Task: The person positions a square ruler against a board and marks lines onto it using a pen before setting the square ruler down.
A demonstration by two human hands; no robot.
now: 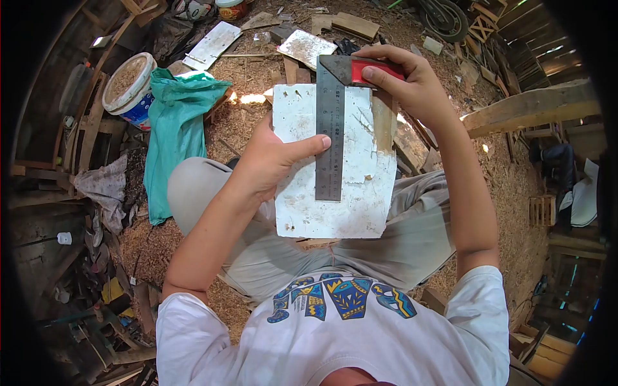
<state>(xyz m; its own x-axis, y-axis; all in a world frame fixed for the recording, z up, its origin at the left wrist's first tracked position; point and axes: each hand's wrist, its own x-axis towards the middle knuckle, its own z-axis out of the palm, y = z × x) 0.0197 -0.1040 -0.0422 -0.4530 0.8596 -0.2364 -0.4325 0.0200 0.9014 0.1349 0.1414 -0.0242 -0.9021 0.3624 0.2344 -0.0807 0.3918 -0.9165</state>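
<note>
My left grip [269, 161] is clamped on the left edge of a white board [306, 215], its thumb lying across onto the metal blade of a square [329, 167]. My right grip [412, 77] is clamped around the square's red handle [387, 68], just beyond the board's top edge. The board sits at the middle of the frame, over my crossed legs [264, 267], its face scuffed and chipped along the right side; the blade lies lengthwise on it, numbers showing. At upper left, a green cloth [177, 122] hangs beside a white bucket [149, 66]. Shavings [241, 132] cover the floor, and a wheel [456, 24] is at upper right.
</note>
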